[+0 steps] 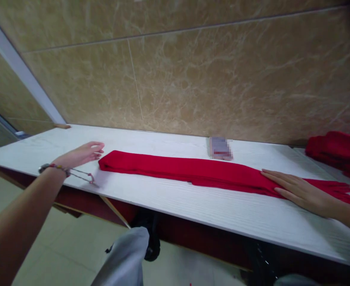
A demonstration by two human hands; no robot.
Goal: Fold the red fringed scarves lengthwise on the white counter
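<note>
A red scarf (175, 169), folded into a long narrow strip, lies across the white table, its fringed end off to the right. My right hand (303, 192) rests flat on the scarf near that fringe, fingers stretched out together. Just beyond the folded left end, my left hand (84, 154) hovers over the table with its fingers loosely apart and nothing in them. A bracelet with dangling cords hangs from my left wrist.
More folded red cloth (337, 155) is piled at the far right. A small blurred packet (220, 148) lies behind the scarf, near the tiled wall (187, 79). The white table (169, 194) has its front edge close to my knees.
</note>
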